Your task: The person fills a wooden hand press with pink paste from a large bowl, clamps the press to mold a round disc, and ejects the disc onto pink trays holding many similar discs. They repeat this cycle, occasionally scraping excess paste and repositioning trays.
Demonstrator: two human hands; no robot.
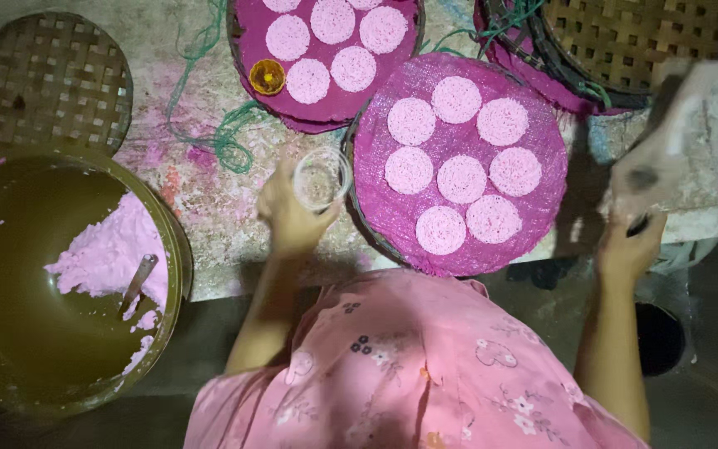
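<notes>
The left hand (291,218), left of centre in the frame, grips a small clear ring mould (322,177) by its rim, fingers closed round it, holding it just beside the left edge of a round tray lined with magenta mesh (533,229). That tray sits at centre frame and carries seven pale pink discs (461,179) laid close together without overlapping. At the right edge, the right hand (629,248) is closed on the lower corner of a blurred, pale rag or sheet (666,154) that hangs above the surface; what else it holds I cannot tell. A second mesh-lined tray (247,50) at the upper middle holds more pink discs and a small orange cup (268,76). A large olive basin (10,249) fills the lower left, with pink dough (110,254) heaped on its right side and a spoon handle (139,281) stuck in it. A woven bamboo lid (43,79) lies at upper left, another woven basket (633,37) at upper right. Green string (226,137) trails over the stained surface (209,208).
</notes>
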